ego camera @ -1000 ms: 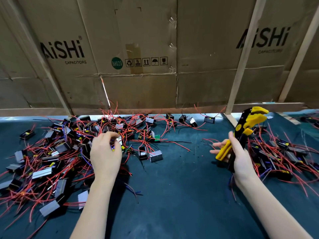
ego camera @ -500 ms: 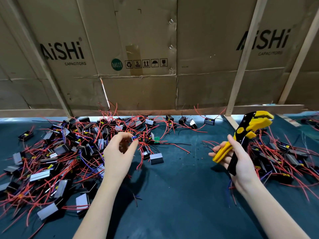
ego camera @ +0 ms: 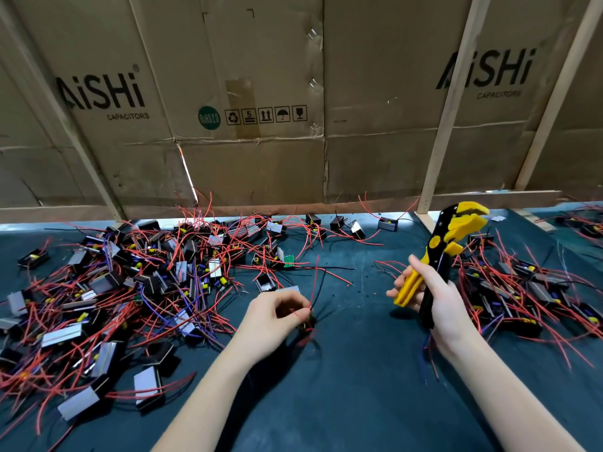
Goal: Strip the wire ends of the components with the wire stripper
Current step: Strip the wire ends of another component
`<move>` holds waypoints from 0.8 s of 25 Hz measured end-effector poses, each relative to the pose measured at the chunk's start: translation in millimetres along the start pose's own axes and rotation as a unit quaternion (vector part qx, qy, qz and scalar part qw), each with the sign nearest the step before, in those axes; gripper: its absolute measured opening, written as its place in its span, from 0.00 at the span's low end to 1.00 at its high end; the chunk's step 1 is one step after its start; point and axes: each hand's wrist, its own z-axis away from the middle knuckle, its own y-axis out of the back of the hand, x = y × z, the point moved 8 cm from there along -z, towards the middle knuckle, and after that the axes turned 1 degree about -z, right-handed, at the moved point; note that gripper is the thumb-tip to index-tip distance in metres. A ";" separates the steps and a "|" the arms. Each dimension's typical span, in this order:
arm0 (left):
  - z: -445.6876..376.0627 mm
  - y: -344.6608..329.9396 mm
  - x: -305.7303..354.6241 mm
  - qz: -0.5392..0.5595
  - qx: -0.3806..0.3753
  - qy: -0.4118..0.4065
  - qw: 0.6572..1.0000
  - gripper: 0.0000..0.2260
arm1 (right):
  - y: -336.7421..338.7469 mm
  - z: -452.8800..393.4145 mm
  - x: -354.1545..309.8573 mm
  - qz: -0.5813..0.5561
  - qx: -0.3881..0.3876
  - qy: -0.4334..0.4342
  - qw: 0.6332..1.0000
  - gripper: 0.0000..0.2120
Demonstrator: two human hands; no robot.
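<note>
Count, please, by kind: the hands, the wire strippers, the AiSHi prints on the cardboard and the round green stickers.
Hands: 2, the left hand pinching wires, the right hand gripping the tool
Wire stripper: 1
AiSHi prints: 2
Round green sticker: 1
Total: 6
</note>
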 end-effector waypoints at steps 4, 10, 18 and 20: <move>-1.7 0.3 2.8 0.071 0.026 0.003 0.997 0.10 | 8.8 1.1 -5.2 0.199 0.031 0.038 0.979 0.16; -0.2 -0.1 6.8 0.185 0.016 -0.005 0.983 0.06 | -15.9 24.5 -31.3 0.630 0.086 0.274 0.722 0.23; 0.6 -3.8 10.8 0.207 0.019 -0.034 0.978 0.06 | -20.4 25.4 -28.9 0.676 0.109 0.312 0.659 0.26; 0.1 -3.5 10.7 0.218 0.024 -0.046 0.975 0.07 | -20.6 25.1 -27.7 0.677 0.107 0.311 0.659 0.26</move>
